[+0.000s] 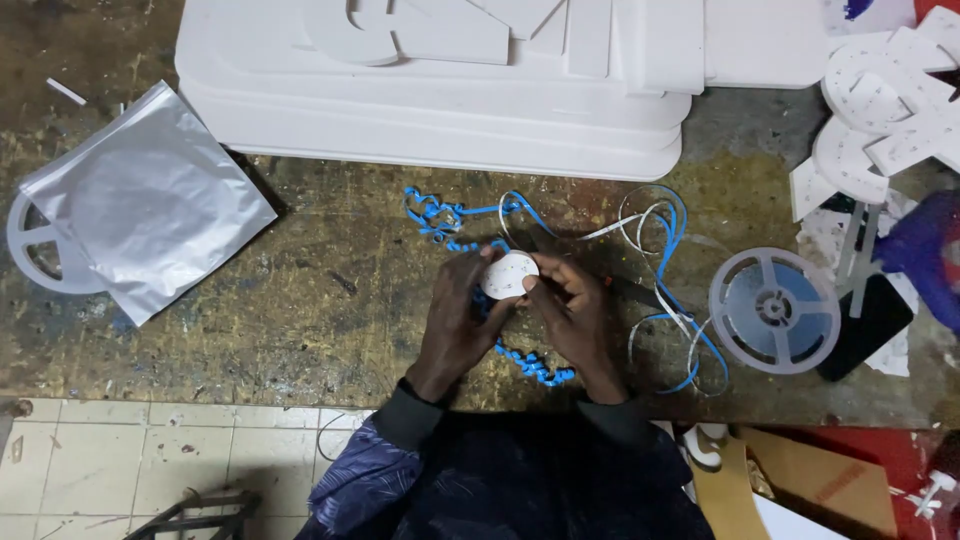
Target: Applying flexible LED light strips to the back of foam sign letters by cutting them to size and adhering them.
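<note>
— What are the two hands doing?

— Both meet over the middle of the desk (pixel 300 320). The left hand (pixel 458 318) and the right hand (pixel 572 312) share one small white disc (pixel 509 274); the left fingers (pixel 478 262) curl around its left edge, and the right fingers (pixel 545 272) pinch its right edge. So both are closed on the disc, none spread loose.

— And where does that disc sit?

— Raised between the fingertips, just near of a tangle of blue strip (pixel 440 218) that curls across the desk. More of the blue curl runs under the hands and out on the near side.

— Anything to the right?

— A thin white and blue tape (pixel 668 225) loops from beside the right hand toward a clear plastic reel (pixel 775 310), which lies flat, apart from the hands.

— And the far side?

— A stack of white foam boards (pixel 440 110) with cut shapes on top. On the left lies a silver foil pouch (pixel 150 195), partly covering another reel (pixel 30 250). White cut pieces (pixel 880 110) are piled at the far right.
</note>
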